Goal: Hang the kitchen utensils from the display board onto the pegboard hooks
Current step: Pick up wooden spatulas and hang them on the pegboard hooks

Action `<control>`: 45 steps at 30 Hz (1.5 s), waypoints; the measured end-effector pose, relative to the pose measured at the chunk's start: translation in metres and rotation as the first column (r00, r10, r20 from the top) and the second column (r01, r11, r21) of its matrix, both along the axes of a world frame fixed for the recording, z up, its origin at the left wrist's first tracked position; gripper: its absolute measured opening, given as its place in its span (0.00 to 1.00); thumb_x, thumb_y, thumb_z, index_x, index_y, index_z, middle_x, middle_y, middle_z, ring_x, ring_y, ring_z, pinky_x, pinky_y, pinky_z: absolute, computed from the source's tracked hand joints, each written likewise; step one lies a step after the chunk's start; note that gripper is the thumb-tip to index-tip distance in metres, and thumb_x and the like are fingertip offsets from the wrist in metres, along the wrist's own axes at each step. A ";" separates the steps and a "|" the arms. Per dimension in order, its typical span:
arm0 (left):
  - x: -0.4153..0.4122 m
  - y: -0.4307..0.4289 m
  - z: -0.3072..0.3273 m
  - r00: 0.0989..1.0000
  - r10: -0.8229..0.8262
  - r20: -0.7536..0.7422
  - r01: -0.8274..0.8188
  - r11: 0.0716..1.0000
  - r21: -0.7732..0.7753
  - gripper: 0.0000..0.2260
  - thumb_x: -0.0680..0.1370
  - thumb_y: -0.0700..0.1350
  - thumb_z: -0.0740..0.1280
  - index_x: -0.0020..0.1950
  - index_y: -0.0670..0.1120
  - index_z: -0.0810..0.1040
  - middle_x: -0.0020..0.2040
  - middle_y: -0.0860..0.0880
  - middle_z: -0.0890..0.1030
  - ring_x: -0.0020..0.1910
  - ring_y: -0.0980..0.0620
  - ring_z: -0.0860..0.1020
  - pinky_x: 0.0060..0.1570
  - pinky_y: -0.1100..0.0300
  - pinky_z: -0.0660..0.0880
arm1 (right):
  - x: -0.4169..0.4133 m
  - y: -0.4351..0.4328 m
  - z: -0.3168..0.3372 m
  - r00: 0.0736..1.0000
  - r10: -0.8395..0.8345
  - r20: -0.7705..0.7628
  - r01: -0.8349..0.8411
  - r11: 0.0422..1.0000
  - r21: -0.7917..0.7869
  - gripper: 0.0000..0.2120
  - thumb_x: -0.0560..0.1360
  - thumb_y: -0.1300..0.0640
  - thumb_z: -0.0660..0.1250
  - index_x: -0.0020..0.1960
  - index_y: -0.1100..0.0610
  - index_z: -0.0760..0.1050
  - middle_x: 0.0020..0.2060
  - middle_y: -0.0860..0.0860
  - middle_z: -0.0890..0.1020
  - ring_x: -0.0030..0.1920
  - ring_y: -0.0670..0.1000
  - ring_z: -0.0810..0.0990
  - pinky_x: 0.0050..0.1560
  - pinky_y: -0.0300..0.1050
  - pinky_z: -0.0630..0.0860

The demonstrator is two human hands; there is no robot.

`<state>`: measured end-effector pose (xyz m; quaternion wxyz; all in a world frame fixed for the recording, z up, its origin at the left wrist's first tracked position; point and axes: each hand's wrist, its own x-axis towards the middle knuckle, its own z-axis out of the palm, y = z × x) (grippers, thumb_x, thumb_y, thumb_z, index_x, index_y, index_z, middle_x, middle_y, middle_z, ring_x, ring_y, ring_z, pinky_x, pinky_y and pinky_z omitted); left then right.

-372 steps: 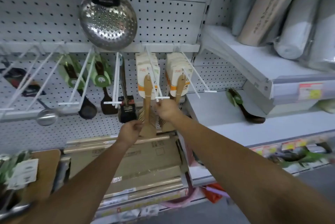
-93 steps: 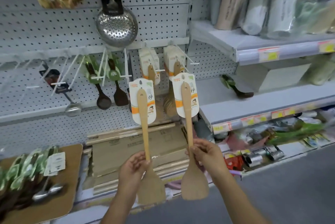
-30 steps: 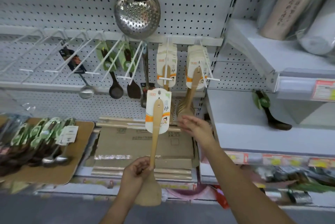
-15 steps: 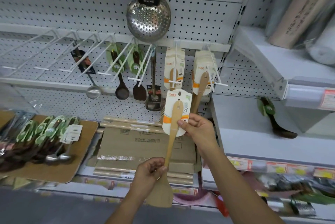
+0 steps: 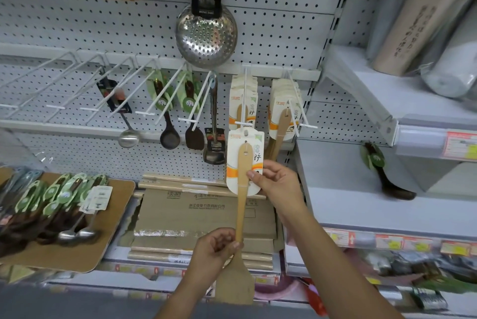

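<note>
I hold a wooden spatula (image 5: 242,205) upright on its white and orange card, blade down. My left hand (image 5: 215,249) grips the handle just above the blade. My right hand (image 5: 275,184) pinches the card's right edge. The card's top hole sits just below the tip of a white pegboard hook (image 5: 245,101) that carries several carded spatulas (image 5: 242,101). A second hook (image 5: 296,109) to the right carries more carded spatulas (image 5: 282,117). At the left lies a brown display board (image 5: 113,228) with several green-carded spoons and ladles (image 5: 51,205).
A steel skimmer (image 5: 206,34) hangs above. Dark spoons, a ladle and a turner hang on hooks to the left, beside several bare hooks (image 5: 64,86). Flat cardboard boxes (image 5: 206,215) lie below. A grey shelf (image 5: 348,189) at the right holds a dark spoon (image 5: 384,171).
One second ago my left hand alone held the spatula and my right hand was at the right hook. My right hand has since taken the card, and the spatula has risen toward the hook.
</note>
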<state>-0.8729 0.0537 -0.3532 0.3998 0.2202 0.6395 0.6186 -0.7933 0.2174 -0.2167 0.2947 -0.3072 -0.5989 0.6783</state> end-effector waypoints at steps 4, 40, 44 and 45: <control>0.002 -0.001 0.001 1.000 -0.014 0.013 0.014 1.000 0.007 0.07 0.73 0.29 0.71 0.50 0.36 0.81 0.43 0.38 0.85 0.45 0.44 0.84 0.47 0.56 0.80 | 0.001 -0.002 0.000 1.000 0.013 0.016 -0.013 1.000 0.027 0.09 0.74 0.66 0.73 0.53 0.58 0.83 0.49 0.54 0.87 0.52 0.57 0.86 0.59 0.63 0.79; -0.072 0.108 0.006 0.997 -0.024 -0.069 0.016 0.994 -0.112 0.06 0.77 0.37 0.70 0.51 0.47 0.81 0.48 0.47 0.84 0.51 0.49 0.82 0.50 0.60 0.79 | -0.093 0.076 -0.014 0.968 -0.241 0.072 0.245 0.967 -0.067 0.06 0.74 0.57 0.75 0.50 0.53 0.82 0.47 0.50 0.87 0.52 0.53 0.85 0.61 0.60 0.78; -0.091 0.133 0.009 0.996 -0.040 -0.076 0.030 0.990 -0.134 0.06 0.77 0.37 0.70 0.49 0.48 0.81 0.48 0.48 0.83 0.49 0.51 0.81 0.53 0.56 0.78 | -0.113 0.102 -0.014 0.952 -0.280 0.127 0.286 0.958 -0.033 0.05 0.73 0.60 0.75 0.47 0.52 0.83 0.43 0.47 0.87 0.50 0.51 0.85 0.58 0.58 0.80; -0.095 0.137 0.010 0.997 -0.020 -0.074 0.009 0.989 -0.144 0.06 0.77 0.37 0.70 0.50 0.47 0.80 0.48 0.48 0.83 0.48 0.52 0.80 0.51 0.58 0.78 | -0.116 0.106 -0.014 0.953 -0.271 0.139 0.277 0.961 -0.026 0.05 0.73 0.59 0.75 0.48 0.52 0.83 0.43 0.47 0.87 0.50 0.51 0.85 0.58 0.59 0.80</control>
